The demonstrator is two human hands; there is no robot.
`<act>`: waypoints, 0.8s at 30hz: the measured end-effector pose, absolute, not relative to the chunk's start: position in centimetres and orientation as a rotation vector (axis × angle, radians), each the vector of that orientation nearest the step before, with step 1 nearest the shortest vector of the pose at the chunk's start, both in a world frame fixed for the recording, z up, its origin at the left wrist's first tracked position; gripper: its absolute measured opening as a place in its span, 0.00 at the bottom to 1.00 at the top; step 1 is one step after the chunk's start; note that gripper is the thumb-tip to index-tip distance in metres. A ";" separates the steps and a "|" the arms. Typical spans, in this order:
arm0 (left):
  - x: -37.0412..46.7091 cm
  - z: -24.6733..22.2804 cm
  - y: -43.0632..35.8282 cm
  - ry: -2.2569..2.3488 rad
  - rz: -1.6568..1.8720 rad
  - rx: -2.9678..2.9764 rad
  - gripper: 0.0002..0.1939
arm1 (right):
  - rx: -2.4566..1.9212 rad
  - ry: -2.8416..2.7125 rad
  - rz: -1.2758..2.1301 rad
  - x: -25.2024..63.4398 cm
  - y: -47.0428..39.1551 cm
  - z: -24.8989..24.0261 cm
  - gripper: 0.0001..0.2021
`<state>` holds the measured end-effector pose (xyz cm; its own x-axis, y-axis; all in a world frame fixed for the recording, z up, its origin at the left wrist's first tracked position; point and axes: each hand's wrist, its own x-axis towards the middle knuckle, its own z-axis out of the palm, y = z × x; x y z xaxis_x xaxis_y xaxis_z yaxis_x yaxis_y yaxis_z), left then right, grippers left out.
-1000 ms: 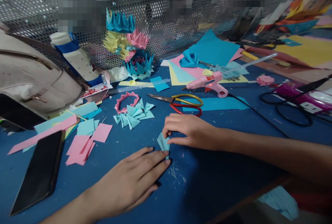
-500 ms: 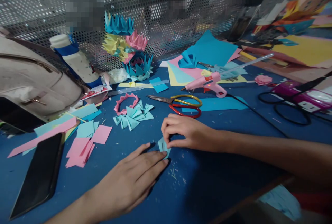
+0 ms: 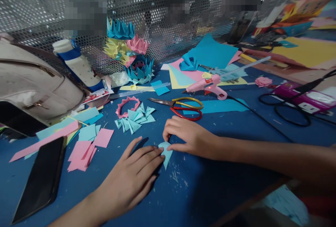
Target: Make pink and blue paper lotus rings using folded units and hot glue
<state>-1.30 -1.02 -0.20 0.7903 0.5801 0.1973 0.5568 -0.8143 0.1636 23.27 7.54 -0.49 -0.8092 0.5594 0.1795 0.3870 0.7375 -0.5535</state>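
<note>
Head camera shows the left hand spread flat, 2 fingertips on the light-blue, kite-shaped paper lying on the blue table, long axis near-to-far, narrow tip pointing nearward, then the right hand half-curled, thumb touching, grip unclear.

Behind the table, a grey metal panel with many rows of small round holes, running across nearly the whole width. Looks shiny in places, with bright spots of light toward the upper corners. Upon it, a darker bar, visible only in part. Through the holes, dark shapes, too blurred to tell. In front, a deep blue tabletop, sprinkled with small pale specks. At lower right, a brownish table edge. Light rather weak and cool; on the front right, a broad soft shadow.
</note>
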 end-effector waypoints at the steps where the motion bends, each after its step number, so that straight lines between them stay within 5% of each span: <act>1: -1.3 -0.2 -1.0 0.934 0.359 2.878 0.20 | -0.728 -2.598 0.737 23.2 7.5 -0.5 0.10; 8: -1.4 -0.1 -0.8 0.964 0.263 2.902 0.21 | -0.651 -2.578 0.653 23.0 7.2 -0.8 0.04; 24: -1.2 0.3 -0.7 0.885 0.372 2.936 0.20 | -0.314 -2.861 0.213 24.1 8.4 1.0 0.12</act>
